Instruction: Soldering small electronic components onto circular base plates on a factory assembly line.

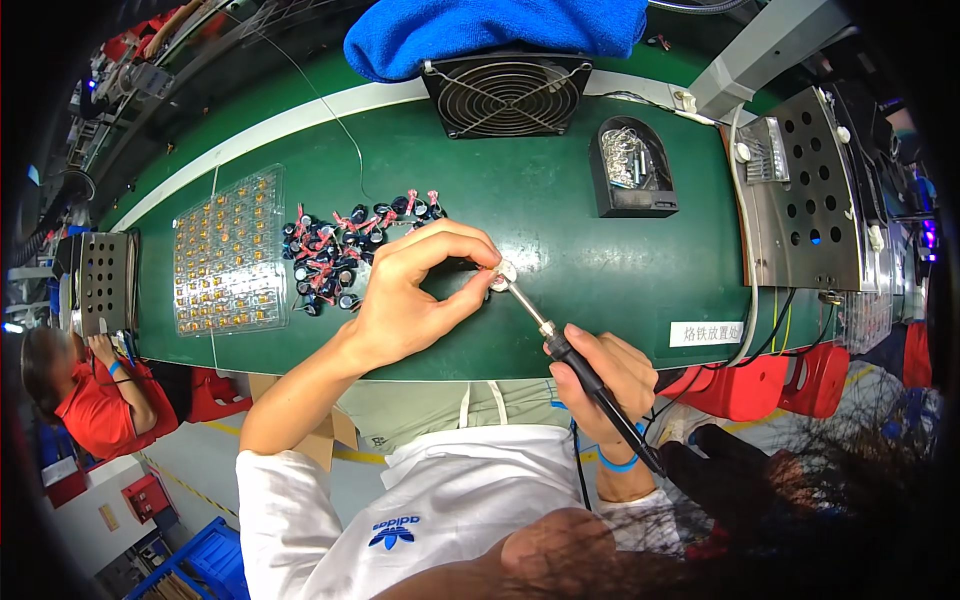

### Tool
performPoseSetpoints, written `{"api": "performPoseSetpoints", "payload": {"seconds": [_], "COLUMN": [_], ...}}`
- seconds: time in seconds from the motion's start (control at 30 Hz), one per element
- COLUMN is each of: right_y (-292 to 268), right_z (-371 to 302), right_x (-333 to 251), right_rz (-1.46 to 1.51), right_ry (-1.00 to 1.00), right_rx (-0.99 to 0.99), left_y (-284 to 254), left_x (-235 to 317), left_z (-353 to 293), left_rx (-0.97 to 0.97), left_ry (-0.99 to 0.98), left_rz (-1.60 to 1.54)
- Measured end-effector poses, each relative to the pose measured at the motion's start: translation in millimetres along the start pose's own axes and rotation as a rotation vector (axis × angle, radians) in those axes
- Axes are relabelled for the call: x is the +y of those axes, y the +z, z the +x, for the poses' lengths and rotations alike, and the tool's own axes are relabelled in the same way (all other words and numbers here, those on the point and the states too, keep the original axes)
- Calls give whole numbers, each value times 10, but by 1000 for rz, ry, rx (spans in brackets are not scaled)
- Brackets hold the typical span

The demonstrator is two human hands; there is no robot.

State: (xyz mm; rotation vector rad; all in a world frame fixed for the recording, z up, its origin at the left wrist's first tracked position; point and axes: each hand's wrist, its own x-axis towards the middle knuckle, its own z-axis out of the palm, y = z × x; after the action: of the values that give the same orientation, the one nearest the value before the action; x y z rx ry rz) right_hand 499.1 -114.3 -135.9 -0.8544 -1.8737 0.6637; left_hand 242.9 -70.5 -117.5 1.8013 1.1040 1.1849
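Observation:
My left hand [420,285] pinches a small round silvery part [506,271] above the green bench, fingertips and thumb closed on its edge. Most of that part is hidden by my fingers, so its exact kind cannot be told. My right hand [603,385] is wrapped round the black handle of a soldering iron [580,367], whose metal tip points up and left and meets the small part. Left of my left hand lies a pile of small black round components [325,255] with red and dark leads. Farther left is a clear plastic tray [232,318] with rows of small gold-coloured pieces.
A black fan [508,97] stands at the far edge, a blue cloth [495,35] behind it. A black holder [637,205] with metal wire coils sits back right. A perforated metal box [805,190] and cables border the right end. Another person in red [105,410] sits at left.

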Motion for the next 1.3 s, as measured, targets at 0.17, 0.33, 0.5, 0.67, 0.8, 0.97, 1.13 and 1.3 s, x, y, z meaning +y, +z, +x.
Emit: {"api": "performPoseSetpoints", "payload": {"seconds": [0.17,0.33,0.5,0.67,0.8,0.97,1.13,1.3], "right_y": [6,-1,-36,-23,-162,-208,40,170], "right_z": [3,-19,-29,137,562,397,309,312], "right_x": [3,35,42,-72,102,104,-3,-62], "right_rz": [-1,0,20,-60,-531,-385,-122,-88], "right_ry": [-15,-19,-4,150,104,142,130,28], "right_rx": [7,12,53,146,163,246,215,179], "left_y": [-1,3,4,-99,-201,-805,-1901,-1728], "left_x": [3,-12,-22,55,178,230,-348,-193], "left_z": [-3,18,57,30,1,35,358,408], "left_rx": [-4,-13,-10,-23,-52,9,358,398], "left_ry": [6,18,50,128,264,-59,-167,-69], "left_rz": [22,30,29,129,116,104,327,488]}}
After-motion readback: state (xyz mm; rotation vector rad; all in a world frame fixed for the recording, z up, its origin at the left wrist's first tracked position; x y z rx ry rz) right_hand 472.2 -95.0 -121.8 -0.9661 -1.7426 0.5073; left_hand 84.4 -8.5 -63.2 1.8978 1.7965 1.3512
